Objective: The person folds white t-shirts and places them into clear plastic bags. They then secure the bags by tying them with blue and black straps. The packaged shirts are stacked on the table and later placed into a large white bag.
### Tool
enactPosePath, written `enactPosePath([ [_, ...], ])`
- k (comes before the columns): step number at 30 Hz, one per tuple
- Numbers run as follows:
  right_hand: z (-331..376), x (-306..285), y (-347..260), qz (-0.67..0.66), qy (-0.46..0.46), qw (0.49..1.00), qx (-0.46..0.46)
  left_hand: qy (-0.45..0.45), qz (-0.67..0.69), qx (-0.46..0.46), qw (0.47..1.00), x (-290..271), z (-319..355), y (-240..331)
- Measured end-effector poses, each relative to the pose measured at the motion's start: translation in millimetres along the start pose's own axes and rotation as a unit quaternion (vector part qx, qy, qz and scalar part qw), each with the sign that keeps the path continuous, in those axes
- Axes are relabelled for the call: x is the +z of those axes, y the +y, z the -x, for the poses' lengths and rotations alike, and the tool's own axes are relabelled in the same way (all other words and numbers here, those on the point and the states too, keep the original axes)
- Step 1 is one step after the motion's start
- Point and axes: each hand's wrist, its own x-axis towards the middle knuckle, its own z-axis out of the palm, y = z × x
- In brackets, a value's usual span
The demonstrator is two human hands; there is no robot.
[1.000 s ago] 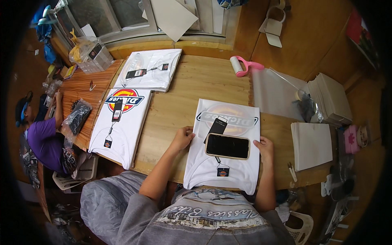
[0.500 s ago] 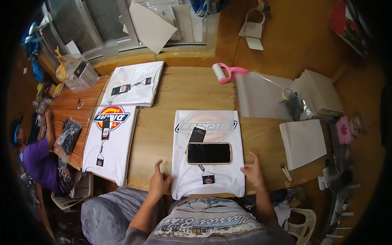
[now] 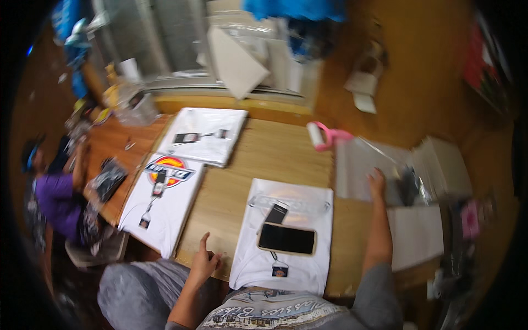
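A folded white T-shirt (image 3: 258, 220) lies on the table in front of me. A phone with a dark screen and pale case (image 3: 286, 238) rests on it, partly over a black hang tag (image 3: 276, 212); a small black label on a cord (image 3: 280, 271) lies below the phone. Left of the shirt, my left hand (image 3: 204, 261) hovers empty, index finger stretched out. My right arm reaches forward past the shirt. My right hand (image 3: 377, 184) is over the stack of clear plastic bags (image 3: 352, 165), fingers apart and slightly blurred; whether it touches them is unclear.
Tagged white shirts lie left: a bagged stack (image 3: 203, 129) and a printed pile (image 3: 168, 212). A pink lint roller (image 3: 327, 136) lies at the back. A carton (image 3: 443, 168) and white sheets (image 3: 416, 234) are at right. A person in purple (image 3: 58, 203) sits at far left.
My right hand has left the shirt's right edge and moved forward and right to the plastic bags. My left hand has drawn slightly away from the shirt. The whole view has shifted.
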Motion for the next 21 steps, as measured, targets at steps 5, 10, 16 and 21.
enactPosePath([
  [5,-46,19,109,0.085,0.022,0.996,-0.002,0.028,-0.035,-0.013,0.999,5,8,3],
  [10,-76,13,61,0.024,0.042,0.999,-0.014,0.02,-0.033,0.054,0.998,15,4,35],
  [16,-25,-85,-144,-0.203,-0.156,0.967,0.004,-0.08,0.164,0.234,0.955,88,-25,82],
  [21,68,-117,-309,-0.543,-0.351,0.762,0.024,0.138,0.214,0.398,0.881,139,-39,155],
])
